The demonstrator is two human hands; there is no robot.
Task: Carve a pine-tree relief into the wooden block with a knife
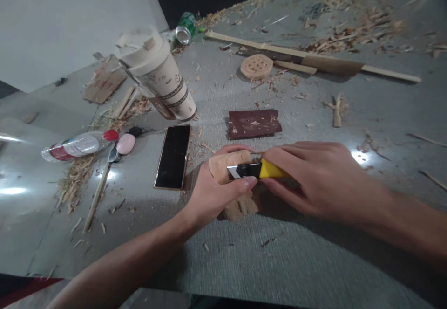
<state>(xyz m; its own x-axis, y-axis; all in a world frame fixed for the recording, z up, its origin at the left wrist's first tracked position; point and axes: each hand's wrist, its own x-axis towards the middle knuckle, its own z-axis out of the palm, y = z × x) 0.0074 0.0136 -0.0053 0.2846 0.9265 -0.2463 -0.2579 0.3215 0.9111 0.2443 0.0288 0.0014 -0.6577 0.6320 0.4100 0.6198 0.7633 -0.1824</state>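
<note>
My left hand (216,190) is wrapped round a pale piece of wood (226,163), its thumb lying across the near side. The lower part of the wood (240,208) shows below that thumb. In my right hand (310,176) is a yellow and black utility knife (270,169), fingers closed round its handle. The knife's bare blade points left and lies over the wood, close to my left thumb; whether it cuts in, I cannot tell. Just beyond my hands lies a dark reddish-brown sheet (254,123), with crumbs of wood on it.
A phone (172,157) lies left of my hands, with a tall lidded cup (167,76) behind it. Further left are a plastic bottle (82,145) and a pink rounded object (125,144). Beyond are a carved wooden disc (256,66), a green can (186,28), long sticks and scattered shavings.
</note>
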